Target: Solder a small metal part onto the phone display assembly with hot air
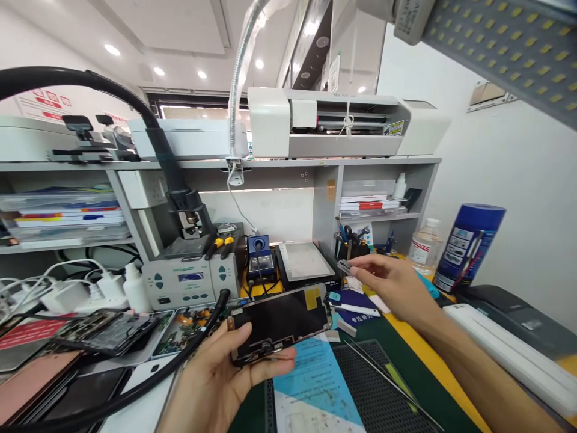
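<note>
My left hand (238, 367) grips a phone screen assembly (274, 322) by its near left part, thumb on top and fingers beneath. The dark inner side of the assembly faces up, with a yellow patch (312, 298) near its far right end. To the right, my right hand (383, 279) pinches a thin metal razor blade (345, 266) between thumb and fingers, above small white scraps on the bench. The blade and the screen are apart. Under the left hand lies a blue and white sheet (311, 385) on a black perforated mat (378, 367).
Metal tweezers (387, 379) lie on the mat. A black hose (180, 367) arcs across the left side beside a soldering station (192, 279) and several dismantled phones (103, 334). At right stand a clear bottle (424, 246) and a blue can (469, 246). A lamp panel (505, 54) hangs overhead.
</note>
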Demonstrator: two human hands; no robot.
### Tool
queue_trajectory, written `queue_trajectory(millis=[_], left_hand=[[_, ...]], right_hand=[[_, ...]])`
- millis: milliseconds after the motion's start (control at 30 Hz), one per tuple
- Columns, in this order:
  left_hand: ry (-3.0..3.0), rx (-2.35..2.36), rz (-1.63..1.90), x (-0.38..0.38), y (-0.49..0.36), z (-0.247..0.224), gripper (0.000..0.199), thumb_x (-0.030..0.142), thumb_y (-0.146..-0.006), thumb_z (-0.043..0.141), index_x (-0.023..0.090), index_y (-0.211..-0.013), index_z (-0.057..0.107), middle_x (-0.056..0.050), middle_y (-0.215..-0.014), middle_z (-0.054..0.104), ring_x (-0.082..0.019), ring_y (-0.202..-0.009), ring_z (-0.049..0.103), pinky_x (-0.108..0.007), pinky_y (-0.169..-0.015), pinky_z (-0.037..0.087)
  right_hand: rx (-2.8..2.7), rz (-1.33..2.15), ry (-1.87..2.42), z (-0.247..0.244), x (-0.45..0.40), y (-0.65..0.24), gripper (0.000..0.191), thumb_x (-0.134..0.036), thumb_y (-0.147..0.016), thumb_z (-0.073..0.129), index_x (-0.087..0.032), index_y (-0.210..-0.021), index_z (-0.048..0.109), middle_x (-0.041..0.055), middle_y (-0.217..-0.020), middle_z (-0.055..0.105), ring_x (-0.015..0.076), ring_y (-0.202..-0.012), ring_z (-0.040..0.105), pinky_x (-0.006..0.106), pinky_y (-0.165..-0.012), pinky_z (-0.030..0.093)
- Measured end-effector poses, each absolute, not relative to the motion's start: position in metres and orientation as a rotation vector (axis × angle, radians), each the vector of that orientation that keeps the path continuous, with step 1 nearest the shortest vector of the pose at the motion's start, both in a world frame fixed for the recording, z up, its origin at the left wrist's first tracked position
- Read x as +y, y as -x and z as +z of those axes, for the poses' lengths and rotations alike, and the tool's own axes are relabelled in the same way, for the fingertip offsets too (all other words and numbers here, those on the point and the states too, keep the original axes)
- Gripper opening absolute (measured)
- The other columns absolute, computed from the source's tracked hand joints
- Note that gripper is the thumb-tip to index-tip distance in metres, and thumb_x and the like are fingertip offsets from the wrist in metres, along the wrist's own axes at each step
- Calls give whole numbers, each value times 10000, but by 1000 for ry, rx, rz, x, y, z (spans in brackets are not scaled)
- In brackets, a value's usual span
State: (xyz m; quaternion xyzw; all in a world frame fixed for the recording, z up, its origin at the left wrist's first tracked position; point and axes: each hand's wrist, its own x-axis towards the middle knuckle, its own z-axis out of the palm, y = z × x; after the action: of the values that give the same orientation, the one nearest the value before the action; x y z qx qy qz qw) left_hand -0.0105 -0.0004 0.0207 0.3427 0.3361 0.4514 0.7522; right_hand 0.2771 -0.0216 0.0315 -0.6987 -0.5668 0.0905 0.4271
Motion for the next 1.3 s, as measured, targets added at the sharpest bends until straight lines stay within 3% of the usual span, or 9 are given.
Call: queue_trajectory(millis=[67,167,233,400,633,1000,1300], left_hand=[[-776,748,988,-3,10,21,189,183,-815,675,101,-985,659,-172,-940,768,-409,-880,742,-590,-901,585],[-846,736,960,-5,10,20,267,236,-838,672,81,-1057,671,-181,-950,771,-391,-887,744,-528,-905,592],[-878,705,937,-5,9,18,325,269,-847,674,66,-1101,669,-203,-1016,762,-391,-907,738,-515,-897,593],[-880,718,915,-4,9,12,440,314,-837,709,75,-1199,638,-199,-1028,758,-400,-928,726,-529,-862,601],[-791,784,952,0,7,7,329,270,-686,848,161,-972,729,-109,-1011,767,-350,-835,756,-427,-801,643],[-804,840,946,-3,3,10,310,250,-752,781,117,-1024,713,-173,-1071,757,-398,-900,743,-526,-856,625],[-754,860,932,1,3,6,255,209,-793,772,142,-1027,695,-134,-1152,736,-400,-907,741,-461,-801,656]], right_hand=[[-1449,297,1598,40,-37,-260,406,-553,-924,590,-194,-1086,691,33,-756,682,186,-683,647,320,-638,548],[-1650,569,1265,41,-54,-228,188,-407,-898,680,-231,-946,725,10,-792,696,139,-619,625,264,-559,513],[-1779,444,1273,37,-60,-209,81,-244,-915,661,-269,-939,734,0,-897,717,141,-763,657,256,-675,522],[-1942,196,1219,27,-64,-195,188,-142,-940,593,-273,-1016,704,-4,-940,703,140,-880,649,246,-768,499],[-2011,191,1275,27,-64,-200,173,-134,-957,563,-246,-984,691,-2,-905,674,129,-816,635,241,-711,488],[-2018,115,1247,18,-56,-200,166,-92,-938,566,-171,-994,702,26,-884,649,133,-809,601,247,-702,460],[-2037,91,1332,21,-58,-194,148,-84,-920,594,-174,-940,710,2,-835,659,123,-770,594,241,-694,441]])
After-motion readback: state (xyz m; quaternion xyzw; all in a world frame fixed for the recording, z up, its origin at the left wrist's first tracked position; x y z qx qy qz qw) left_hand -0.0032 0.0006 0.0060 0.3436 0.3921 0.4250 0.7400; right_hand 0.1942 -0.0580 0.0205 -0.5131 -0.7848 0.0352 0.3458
